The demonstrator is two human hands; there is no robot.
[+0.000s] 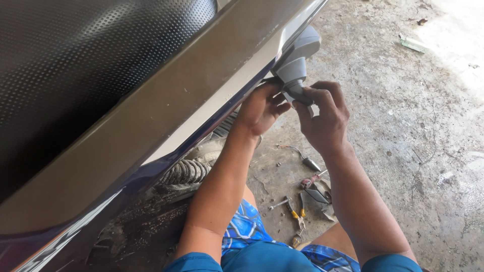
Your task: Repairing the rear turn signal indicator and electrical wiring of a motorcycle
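Observation:
A grey plastic fitting [297, 55] hangs from the lower edge of a motorcycle's side panel [166, 100]. My right hand [322, 118] grips the fitting's narrow lower end from the right. My left hand [259, 108] reaches up beside it from the left, its fingers tucked under the panel's edge against the fitting's base. What the left fingers pinch is hidden. Above the panel lies the dark textured seat [75, 55].
A coiled shock spring [186, 172] and a dirty wheel part show under the panel. On the concrete floor [403, 131] near my knees lie yellow-handled pliers [299, 216], a red-handled screwdriver [311, 179], a small wrench [279, 204] and loose bolts.

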